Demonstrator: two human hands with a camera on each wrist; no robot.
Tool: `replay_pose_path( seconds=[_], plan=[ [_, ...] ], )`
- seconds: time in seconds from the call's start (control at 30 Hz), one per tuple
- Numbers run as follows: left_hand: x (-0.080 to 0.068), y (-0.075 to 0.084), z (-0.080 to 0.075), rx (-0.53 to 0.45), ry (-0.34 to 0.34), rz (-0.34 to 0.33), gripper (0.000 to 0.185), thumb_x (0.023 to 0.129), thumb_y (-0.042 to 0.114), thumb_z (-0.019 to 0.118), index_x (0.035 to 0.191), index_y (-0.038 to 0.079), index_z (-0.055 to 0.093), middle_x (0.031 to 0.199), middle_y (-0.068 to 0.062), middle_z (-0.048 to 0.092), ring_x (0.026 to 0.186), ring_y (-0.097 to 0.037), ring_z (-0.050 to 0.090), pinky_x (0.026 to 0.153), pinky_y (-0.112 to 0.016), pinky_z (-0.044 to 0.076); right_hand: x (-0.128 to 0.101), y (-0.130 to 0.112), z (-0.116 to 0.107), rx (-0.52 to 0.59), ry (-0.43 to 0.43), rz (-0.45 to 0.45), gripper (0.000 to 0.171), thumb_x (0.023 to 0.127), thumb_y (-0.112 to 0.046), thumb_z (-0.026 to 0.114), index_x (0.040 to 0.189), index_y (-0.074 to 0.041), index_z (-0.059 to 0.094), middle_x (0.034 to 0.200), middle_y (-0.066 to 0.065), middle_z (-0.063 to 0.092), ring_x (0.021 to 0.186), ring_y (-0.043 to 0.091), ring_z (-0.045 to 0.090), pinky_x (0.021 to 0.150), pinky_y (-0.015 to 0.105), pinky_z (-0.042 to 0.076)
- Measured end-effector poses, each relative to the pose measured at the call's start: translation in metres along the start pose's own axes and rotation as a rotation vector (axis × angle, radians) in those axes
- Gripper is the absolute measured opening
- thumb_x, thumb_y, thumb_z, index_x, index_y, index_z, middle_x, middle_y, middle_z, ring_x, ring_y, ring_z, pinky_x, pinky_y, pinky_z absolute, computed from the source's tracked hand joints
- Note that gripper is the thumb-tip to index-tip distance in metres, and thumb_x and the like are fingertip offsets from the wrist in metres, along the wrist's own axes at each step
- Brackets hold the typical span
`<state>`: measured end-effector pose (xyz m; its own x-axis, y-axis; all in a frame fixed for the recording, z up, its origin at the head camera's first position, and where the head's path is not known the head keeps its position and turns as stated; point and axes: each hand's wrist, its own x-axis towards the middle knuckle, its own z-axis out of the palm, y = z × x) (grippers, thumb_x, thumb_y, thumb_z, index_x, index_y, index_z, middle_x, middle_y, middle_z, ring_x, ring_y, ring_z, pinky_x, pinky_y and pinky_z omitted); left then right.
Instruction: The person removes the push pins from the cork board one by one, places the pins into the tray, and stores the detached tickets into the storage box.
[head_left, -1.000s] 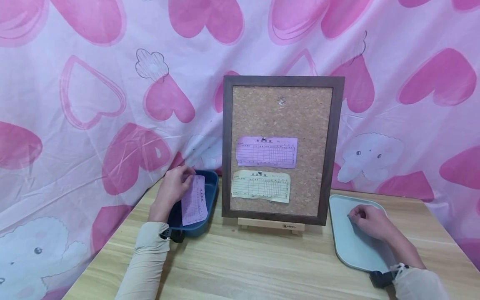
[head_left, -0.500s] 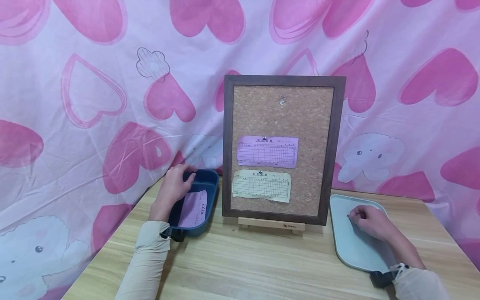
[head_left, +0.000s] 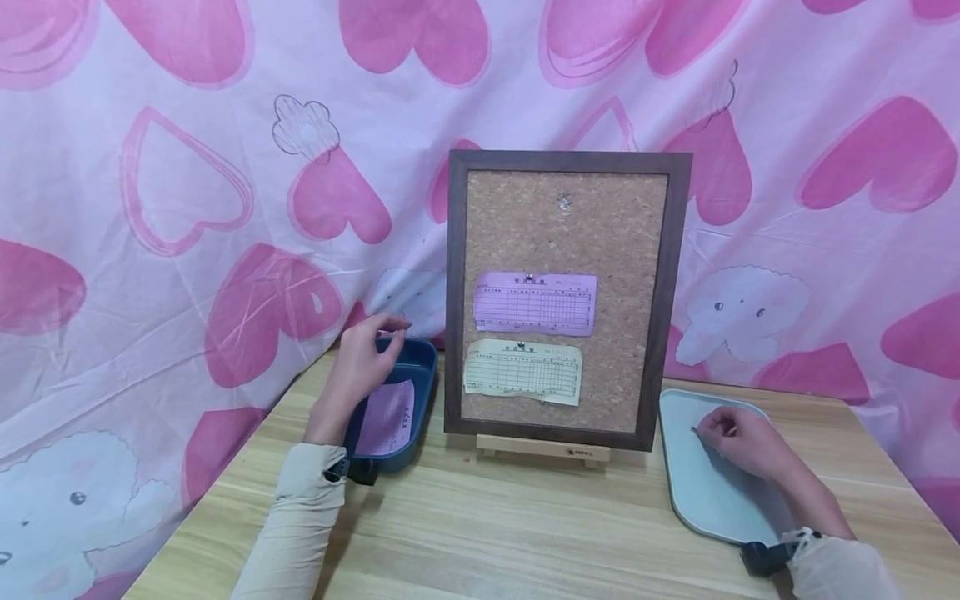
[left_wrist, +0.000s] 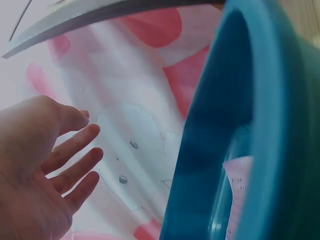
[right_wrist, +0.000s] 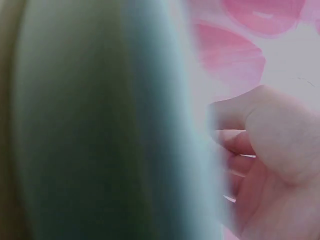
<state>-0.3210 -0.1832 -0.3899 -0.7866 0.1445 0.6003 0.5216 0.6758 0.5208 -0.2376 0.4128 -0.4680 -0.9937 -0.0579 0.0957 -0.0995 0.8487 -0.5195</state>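
My left hand (head_left: 362, 364) hovers at the back left rim of a deep blue bin (head_left: 420, 417), holding nothing. In the left wrist view its fingers (left_wrist: 75, 177) are spread and relaxed. A purple form slip (head_left: 386, 421) lies down inside the bin. Over a pale green tray (head_left: 701, 496) on the right, my right hand (head_left: 738, 442) pinches a small dark pin-like thing (head_left: 694, 430) between thumb and forefinger. In the right wrist view the blurred tray edge (right_wrist: 165, 120) covers the fingertips.
A framed corkboard (head_left: 562, 237) stands between the hands on a wooden easel (head_left: 543, 450). Pinned to it are a purple slip (head_left: 536, 303) and, below, a pale yellow-green slip (head_left: 522, 372). A shiny cluster (head_left: 564, 202) sits near its top. A pink heart-print cloth (head_left: 300, 275) hangs behind.
The left hand has let go of the purple slip, which dropped flat into the bin. That hand then rose slightly up and to the right. The right hand has hardly moved.
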Motion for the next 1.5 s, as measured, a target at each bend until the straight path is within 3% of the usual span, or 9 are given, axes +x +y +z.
replay_pose_path(
  seconds=[0.23, 0.47, 0.77, 0.97, 1.13, 1.27, 1.5],
  plan=[
    [0.002, 0.009, 0.005, -0.081, 0.032, 0.044, 0.016, 0.102, 0.005, 0.071, 0.116, 0.004, 0.077, 0.113, -0.014, 0.081, 0.106, -0.032, 0.076, 0.098, -0.056, 0.061, 0.003, -0.002, -0.001, 0.032, 0.098, -0.039, 0.019, 0.101, -0.01, 0.073, 0.115, 0.002, 0.067, 0.1, 0.012, 0.07, 0.085, 0.014, 0.06, 0.064, 0.023, 0.052],
    [0.003, 0.017, 0.005, -0.133, 0.064, 0.066, 0.016, 0.102, 0.003, 0.069, 0.116, 0.004, 0.077, 0.114, -0.013, 0.08, 0.106, -0.029, 0.076, 0.097, -0.054, 0.062, 0.007, -0.022, -0.006, 0.053, 0.303, -0.12, 0.018, 0.101, -0.012, 0.075, 0.116, -0.004, 0.068, 0.104, 0.015, 0.072, 0.09, -0.003, 0.053, 0.069, 0.014, 0.048],
    [0.001, 0.043, 0.013, -0.213, 0.104, 0.058, 0.018, 0.102, 0.005, 0.07, 0.119, 0.006, 0.077, 0.118, -0.013, 0.079, 0.107, -0.028, 0.076, 0.097, -0.054, 0.063, -0.001, -0.077, -0.019, 0.085, 0.505, -0.163, 0.023, 0.102, -0.016, 0.073, 0.122, -0.005, 0.069, 0.106, 0.014, 0.072, 0.09, -0.008, 0.051, 0.071, 0.004, 0.045],
    [0.005, 0.056, 0.018, -0.245, 0.149, 0.063, 0.019, 0.104, 0.014, 0.071, 0.121, 0.01, 0.077, 0.118, -0.011, 0.08, 0.106, -0.026, 0.078, 0.097, -0.05, 0.064, 0.006, -0.124, -0.026, 0.047, 0.651, -0.331, 0.019, 0.098, -0.006, 0.074, 0.116, -0.002, 0.071, 0.097, 0.011, 0.07, 0.084, 0.007, 0.056, 0.074, 0.0, 0.041],
    [0.008, 0.063, 0.024, -0.336, 0.193, 0.038, 0.026, 0.104, 0.019, 0.073, 0.129, 0.009, 0.072, 0.124, -0.012, 0.08, 0.108, -0.025, 0.079, 0.097, -0.048, 0.064, 0.019, -0.157, -0.029, -0.008, 0.687, -0.436, 0.018, 0.097, -0.005, 0.074, 0.115, -0.001, 0.071, 0.096, 0.011, 0.07, 0.085, 0.02, 0.06, 0.075, 0.005, 0.04],
    [0.01, 0.071, 0.032, -0.397, 0.185, 0.028, 0.037, 0.105, 0.024, 0.073, 0.138, 0.011, 0.064, 0.136, -0.01, 0.076, 0.114, -0.025, 0.078, 0.098, -0.049, 0.064, 0.026, -0.175, -0.029, -0.044, 0.673, -0.477, 0.018, 0.098, -0.006, 0.073, 0.115, -0.002, 0.071, 0.096, 0.011, 0.069, 0.084, 0.022, 0.061, 0.073, 0.015, 0.041],
    [0.022, 0.09, 0.04, -0.369, 0.196, 0.067, 0.044, 0.104, 0.026, 0.073, 0.145, 0.017, 0.059, 0.148, -0.008, 0.069, 0.122, -0.025, 0.075, 0.103, -0.047, 0.062, 0.036, -0.194, -0.026, -0.063, 0.651, -0.543, 0.018, 0.097, -0.004, 0.073, 0.115, -0.003, 0.07, 0.096, 0.008, 0.066, 0.084, 0.019, 0.058, 0.073, 0.022, 0.044]
  ],
)
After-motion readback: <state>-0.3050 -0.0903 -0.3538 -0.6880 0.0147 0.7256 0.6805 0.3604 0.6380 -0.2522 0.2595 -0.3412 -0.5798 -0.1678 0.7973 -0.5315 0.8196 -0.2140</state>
